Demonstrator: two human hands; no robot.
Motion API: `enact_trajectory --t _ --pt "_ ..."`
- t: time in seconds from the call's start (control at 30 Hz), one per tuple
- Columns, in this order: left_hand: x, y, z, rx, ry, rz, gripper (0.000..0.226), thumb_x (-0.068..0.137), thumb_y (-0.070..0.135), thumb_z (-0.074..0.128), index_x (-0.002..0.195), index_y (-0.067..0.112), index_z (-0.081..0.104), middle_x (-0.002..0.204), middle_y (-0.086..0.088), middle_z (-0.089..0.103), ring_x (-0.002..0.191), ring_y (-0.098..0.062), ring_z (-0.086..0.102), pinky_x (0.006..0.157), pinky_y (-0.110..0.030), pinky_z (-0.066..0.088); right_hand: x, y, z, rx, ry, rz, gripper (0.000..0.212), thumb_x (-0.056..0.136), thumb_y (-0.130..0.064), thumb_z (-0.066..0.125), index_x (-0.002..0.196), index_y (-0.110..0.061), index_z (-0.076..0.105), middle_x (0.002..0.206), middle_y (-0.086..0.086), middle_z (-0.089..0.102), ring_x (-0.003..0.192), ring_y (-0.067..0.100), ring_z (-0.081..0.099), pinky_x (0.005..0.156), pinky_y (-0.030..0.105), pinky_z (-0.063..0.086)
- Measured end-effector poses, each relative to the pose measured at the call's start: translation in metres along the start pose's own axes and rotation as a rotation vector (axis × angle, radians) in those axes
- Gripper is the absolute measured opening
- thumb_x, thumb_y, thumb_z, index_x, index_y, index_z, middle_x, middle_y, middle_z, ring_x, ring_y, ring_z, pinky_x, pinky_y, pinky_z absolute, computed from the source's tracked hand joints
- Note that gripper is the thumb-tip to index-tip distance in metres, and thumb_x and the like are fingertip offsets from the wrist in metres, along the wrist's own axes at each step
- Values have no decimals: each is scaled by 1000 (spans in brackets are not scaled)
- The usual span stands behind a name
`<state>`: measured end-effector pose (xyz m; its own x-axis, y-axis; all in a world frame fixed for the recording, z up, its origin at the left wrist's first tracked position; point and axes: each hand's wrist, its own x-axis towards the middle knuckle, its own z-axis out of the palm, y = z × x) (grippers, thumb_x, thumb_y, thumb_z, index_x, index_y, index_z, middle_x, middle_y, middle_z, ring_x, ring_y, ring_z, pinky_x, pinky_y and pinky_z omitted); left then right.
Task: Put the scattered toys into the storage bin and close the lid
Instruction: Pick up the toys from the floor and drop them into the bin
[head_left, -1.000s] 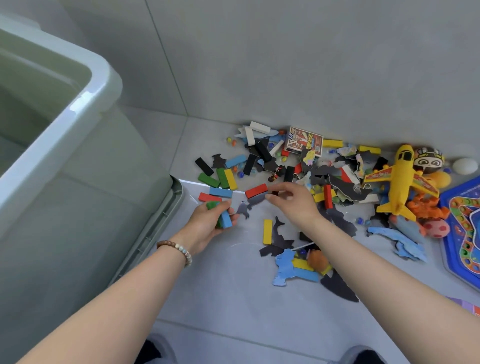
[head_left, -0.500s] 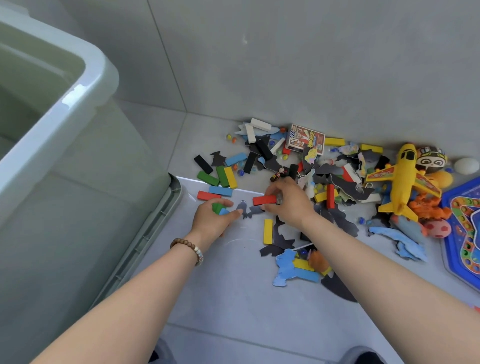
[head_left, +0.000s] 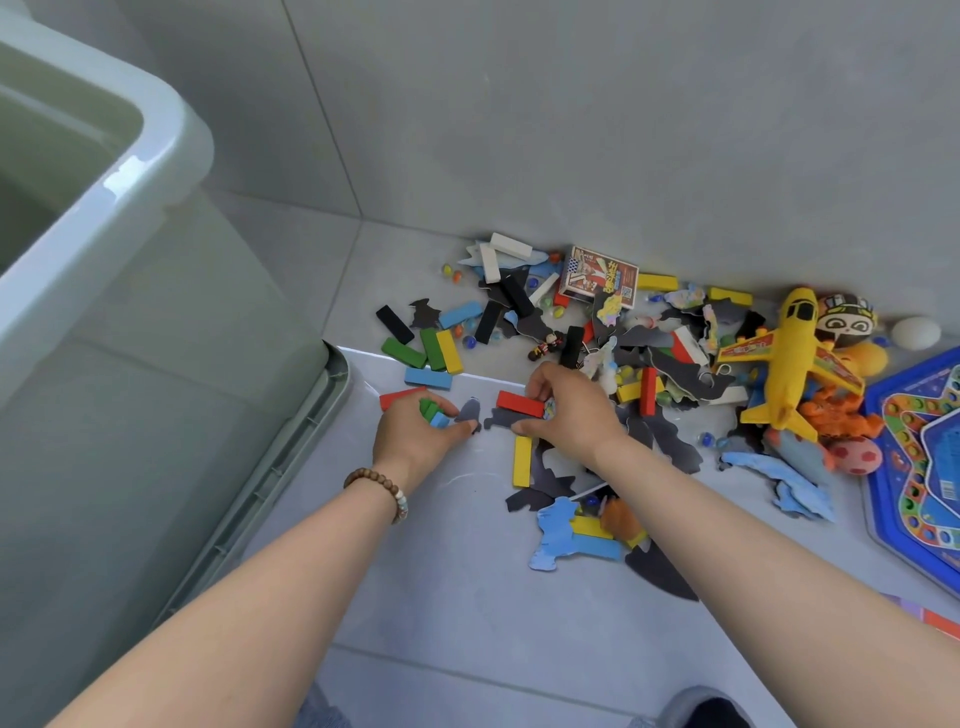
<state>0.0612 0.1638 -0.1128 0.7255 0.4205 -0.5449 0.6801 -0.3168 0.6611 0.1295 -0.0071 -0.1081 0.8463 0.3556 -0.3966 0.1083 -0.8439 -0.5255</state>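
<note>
- Left hand (head_left: 415, 434), palm down on the floor, curled around a small bunch of green and blue blocks (head_left: 432, 413); beaded bracelet (head_left: 382, 488) on the wrist.
- Right hand (head_left: 569, 413), also low, pinching a red block (head_left: 519, 404) by its end between thumb and fingers, block roughly level and just off the floor.
- Small dark cut-out piece (head_left: 470, 410) between the two hands, touching the left fingertips.
- Scattered toys along the wall foot: flat rectangular blocks in red, yellow, green, blue, black and white, glossy marbles, thin dark and pale-blue cut-out shapes.
- Yellow block (head_left: 522, 461) lying lengthwise just below the right hand; another red block (head_left: 400, 397) just above the left hand.
- Printed card box (head_left: 600, 278) at the back of the heap, against the wall.
- Further right, a yellow plastic toy plane (head_left: 787, 358), an orange figure, a pink spotted ball, a white egg shape, a blue game board (head_left: 919, 452) at the frame edge.
- Storage bin (head_left: 130, 171) at far left, pale green, translucent, with a thick rounded rim, open at the top, well apart from the heap.
- Lid (head_left: 291, 457) flat on the floor beside the bin, ribbed edge showing, under both hands.
- Matte grey tile on floor and wall.
</note>
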Motion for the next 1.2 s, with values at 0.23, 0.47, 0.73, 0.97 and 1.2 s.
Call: enact_trajectory --t 0.23,0.47,0.73,0.97,1.2 --pt "0 -3 -1 -42 -11 -21 35 74 36 78 99 15 64 102 1 60 95 -18 55 88 -32 51 -1 3 -3 -60 24 46 29 80 -31 71 102 -15 62 87 -2 50 82 18 49 66 26 34" --pt "-8 -5 1 -95 -54 -29 34 76 33 76 104 18 63 98 3 59 93 -19 57 84 -36 53 -11 11 -7 302 88 116 18 83 -23 70 95 -10 67 80 5 63 76 20 56 66 28 41" --pt "-34 -7 2 -161 -231 -39 17 81 27 72 92 14 68 67 -2 58 48 -11 45 41 -15 40 -63 17 2 973 117 572 7 87 -14 66 87 -7 69 86 8 66 73 15 62 61 13 56" --pt "-37 1 17 -197 -274 -85 20 82 22 71 95 6 70 61 -7 53 36 -7 41 41 -15 39 -62 7 2 874 -54 553 20 83 -24 70 96 -9 71 76 1 65 61 7 57 49 13 50" --pt "-37 5 19 -214 -285 -108 21 83 21 71 98 7 69 57 -5 50 36 -7 40 39 -14 38 -61 8 8 600 -128 378 16 90 -19 60 95 -7 70 86 7 69 67 10 58 62 25 54"
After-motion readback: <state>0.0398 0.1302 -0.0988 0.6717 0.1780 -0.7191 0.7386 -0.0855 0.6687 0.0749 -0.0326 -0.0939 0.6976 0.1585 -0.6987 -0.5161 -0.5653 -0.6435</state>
